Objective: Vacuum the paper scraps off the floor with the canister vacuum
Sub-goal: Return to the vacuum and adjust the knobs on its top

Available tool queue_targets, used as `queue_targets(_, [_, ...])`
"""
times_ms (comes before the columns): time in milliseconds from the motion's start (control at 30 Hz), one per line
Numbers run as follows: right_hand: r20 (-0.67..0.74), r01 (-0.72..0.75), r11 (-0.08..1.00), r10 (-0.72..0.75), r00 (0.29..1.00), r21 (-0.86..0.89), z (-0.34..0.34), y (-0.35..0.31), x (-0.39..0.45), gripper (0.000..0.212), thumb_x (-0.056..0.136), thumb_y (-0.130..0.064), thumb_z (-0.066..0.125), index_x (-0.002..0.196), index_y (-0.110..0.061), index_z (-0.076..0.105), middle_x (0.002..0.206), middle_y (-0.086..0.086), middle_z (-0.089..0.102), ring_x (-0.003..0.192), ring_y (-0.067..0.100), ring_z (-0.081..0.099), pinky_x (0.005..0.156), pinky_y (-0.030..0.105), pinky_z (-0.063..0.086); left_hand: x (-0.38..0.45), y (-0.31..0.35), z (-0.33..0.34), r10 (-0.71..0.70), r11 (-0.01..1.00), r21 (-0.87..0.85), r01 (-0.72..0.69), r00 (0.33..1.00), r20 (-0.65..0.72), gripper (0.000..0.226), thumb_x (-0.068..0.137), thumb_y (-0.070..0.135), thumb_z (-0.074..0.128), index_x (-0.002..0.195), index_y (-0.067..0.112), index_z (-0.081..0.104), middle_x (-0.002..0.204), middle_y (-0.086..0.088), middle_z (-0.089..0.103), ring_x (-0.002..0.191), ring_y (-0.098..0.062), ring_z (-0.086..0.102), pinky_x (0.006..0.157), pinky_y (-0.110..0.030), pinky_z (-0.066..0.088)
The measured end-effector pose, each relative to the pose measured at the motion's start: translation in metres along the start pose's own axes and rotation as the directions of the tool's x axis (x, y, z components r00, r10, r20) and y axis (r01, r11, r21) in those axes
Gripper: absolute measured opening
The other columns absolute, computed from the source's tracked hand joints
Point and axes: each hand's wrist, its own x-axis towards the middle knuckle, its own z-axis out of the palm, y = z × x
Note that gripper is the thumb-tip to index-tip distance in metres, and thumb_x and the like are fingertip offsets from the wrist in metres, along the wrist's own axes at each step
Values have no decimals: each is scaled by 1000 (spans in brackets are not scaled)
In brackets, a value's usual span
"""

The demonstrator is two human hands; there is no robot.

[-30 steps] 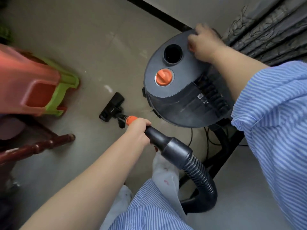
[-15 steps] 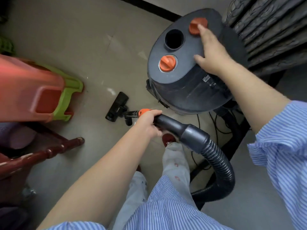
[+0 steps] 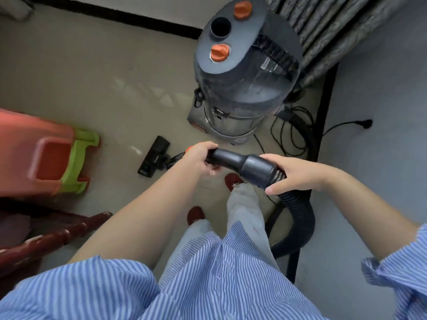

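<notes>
Canister vacuum (image 3: 245, 72) stands upright; both hands grip its hose cuff (image 3: 245, 166).

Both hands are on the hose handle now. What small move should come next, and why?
Probably push the floor head forward to the pale scrap just beside it. The left hand and right hand both grip the handle, the head lies on the floor, and the scrap is not yet picked up.

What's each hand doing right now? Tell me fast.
Left hand: grips the vacuum wand.
Right hand: grips the hose cuff.
</notes>
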Motion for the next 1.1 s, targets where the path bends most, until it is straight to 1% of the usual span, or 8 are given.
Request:
queue_targets(100, [-80, -64, 997, 61, 995, -32, 49, -1, -19, 70, 75, -36, 73, 132, -28, 34, 116, -3, 52, 107, 16, 52, 95, 34, 44, -12, -27, -19, -55, 970, 235, 63, 998, -38, 25, 89, 15, 61, 72, 8, 43, 73, -8, 47, 61, -18, 46, 59, -27, 42])
queue_targets(200, [-156, -71, 996, 61, 986, -59, 82, -8, -36, 70, 78, -36, 70, 134, -21, 31, 116, -1, 49, 105, 17, 51, 94, 34, 44, -22, -46, -31, -45, 929, 362, 72, 996, -82, 26, 89, 15, 58, 70, 9, 43, 69, -7, 46, 60, -17, 43, 54, -24, 37])
queue_targets(333, [-297, -77, 984, 25, 955, -163, 101, -14, -58, 63, 77, -28, 70, 127, -14, 35, 106, 1, 51, 93, 19, 51, 81, 32, 46, -33, -62, -29, 21, 940, 341, 18, 994, -110, 23, 91, 16, 54, 73, 8, 42, 71, -8, 48, 60, -18, 46, 52, -27, 40])
queue_targets(500, [-596, -208, 939, 4, 803, -274, 113, 7, -111, 40, 78, -12, 58, 112, -11, 37, 89, 4, 52, 73, 23, 49, 54, 30, 36, -58, -98, 4, 69, 962, 266, -68, 998, 4, 24, 93, 13, 50, 71, 7, 41, 71, -8, 47, 62, -18, 46, 57, -25, 41])
queue_targets(733, [-840, -369, 856, -126, 528, -361, 117, 55, -195, 36, 78, -9, 58, 112, -16, 48, 100, 2, 59, 89, 28, 54, 82, 34, 30, -94, -166, 67, 34, 996, 72, -50, 977, 212, 14, 90, 7, 50, 77, 2, 47, 73, -11, 55, 63, -20, 54, 67, -28, 51])
queue_targets(833, [-846, -428, 811, -147, 512, -400, 113, 78, -225, 37, 77, -8, 59, 112, -17, 51, 103, 3, 60, 97, 28, 55, 85, 35, 28, -107, -197, 88, -15, 997, 82, -9, 959, 284, 17, 92, 9, 48, 77, 1, 47, 72, -12, 54, 63, -20, 53, 72, -24, 49])
queue_targets(967, [-854, -462, 790, -142, 501, -403, 113, 98, -254, 36, 78, -9, 58, 113, -17, 53, 103, 3, 60, 95, 29, 56, 85, 36, 31, -111, -214, 115, -67, 977, 214, -5, 942, 328, 18, 92, 13, 50, 77, 2, 49, 71, -11, 54, 61, -19, 54, 41, -21, 51])
queue_targets(1100, [-874, -503, 772, -137, 467, -389, 117, 121, -277, 32, 77, -8, 55, 107, -17, 55, 94, 1, 59, 89, 29, 56, 78, 32, 26, -116, -235, 138, -114, 946, 324, 2, 938, 328, 11, 90, 14, 53, 87, 4, 50, 75, -11, 55, 64, -19, 56, 37, -23, 51])
